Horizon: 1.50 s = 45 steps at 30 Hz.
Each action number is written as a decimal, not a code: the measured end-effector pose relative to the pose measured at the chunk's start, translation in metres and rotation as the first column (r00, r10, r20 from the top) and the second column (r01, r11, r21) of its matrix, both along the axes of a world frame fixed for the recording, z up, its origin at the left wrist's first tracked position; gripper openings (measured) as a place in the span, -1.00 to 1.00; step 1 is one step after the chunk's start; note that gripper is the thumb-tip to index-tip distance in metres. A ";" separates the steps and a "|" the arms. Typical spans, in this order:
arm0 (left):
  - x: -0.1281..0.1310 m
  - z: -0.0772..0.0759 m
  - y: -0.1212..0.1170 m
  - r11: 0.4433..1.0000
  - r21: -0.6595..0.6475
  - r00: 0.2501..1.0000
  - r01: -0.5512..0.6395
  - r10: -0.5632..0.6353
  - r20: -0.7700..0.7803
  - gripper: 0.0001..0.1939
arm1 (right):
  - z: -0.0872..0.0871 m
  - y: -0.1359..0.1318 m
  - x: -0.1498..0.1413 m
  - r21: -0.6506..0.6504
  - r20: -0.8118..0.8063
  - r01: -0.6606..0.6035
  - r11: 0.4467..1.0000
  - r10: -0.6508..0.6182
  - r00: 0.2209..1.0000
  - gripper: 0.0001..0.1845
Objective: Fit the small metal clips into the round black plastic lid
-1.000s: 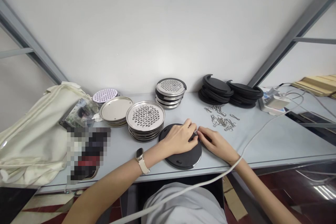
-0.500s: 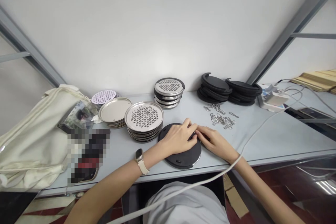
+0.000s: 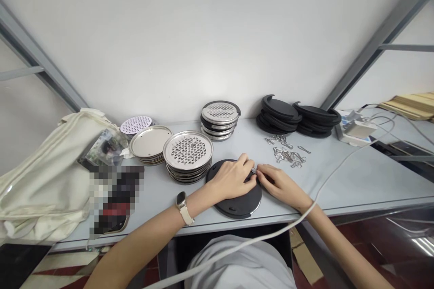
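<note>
Fingers [image 3: 267, 170] of both hands are bending and facing each other, tips nearly meeting; a grey counter [image 3: 339, 176] is spreading beneath them; near its front edge a black disc [image 3: 242, 205] is lying flat, just beside a stack of metal graters [image 3: 189, 150]; the left hand [image 3: 232, 178] is reaching across the disc, its back turning upward, thumb and forefinger standing apart, whether gripping anything one cannot tell; the right hand [image 3: 283, 189] is hanging low beside the rim, thumb and forefinger pinching a small metal piece [image 3: 253, 170], mostly hidden.
</note>
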<state>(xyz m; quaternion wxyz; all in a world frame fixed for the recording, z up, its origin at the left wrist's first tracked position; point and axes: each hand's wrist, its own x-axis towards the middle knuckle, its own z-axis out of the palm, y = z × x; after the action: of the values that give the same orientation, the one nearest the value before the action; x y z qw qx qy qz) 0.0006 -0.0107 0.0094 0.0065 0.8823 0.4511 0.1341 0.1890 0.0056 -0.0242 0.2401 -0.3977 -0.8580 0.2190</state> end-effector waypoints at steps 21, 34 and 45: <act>-0.001 -0.001 0.001 0.998 0.043 0.998 0.046 -0.045 -0.032 -0.80 | 0.001 -0.001 0.001 -0.004 0.012 -0.014 1.000 0.014 1.000 -0.73; -0.001 -0.002 0.001 0.997 0.051 0.998 0.052 -0.051 -0.027 -0.80 | 0.002 -0.001 0.000 -0.017 0.021 -0.007 1.000 0.008 1.000 -0.72; -0.001 -0.003 0.002 0.997 0.034 0.998 0.064 -0.063 -0.029 -0.79 | 0.000 0.000 0.000 -0.012 0.008 0.005 1.000 -0.005 1.000 -0.72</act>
<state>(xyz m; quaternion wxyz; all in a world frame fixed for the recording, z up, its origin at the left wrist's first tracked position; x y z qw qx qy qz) -0.0009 -0.0087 0.0068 -0.0106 0.8980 0.4204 0.1294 0.1889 0.0056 -0.0238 0.2348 -0.4021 -0.8567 0.2218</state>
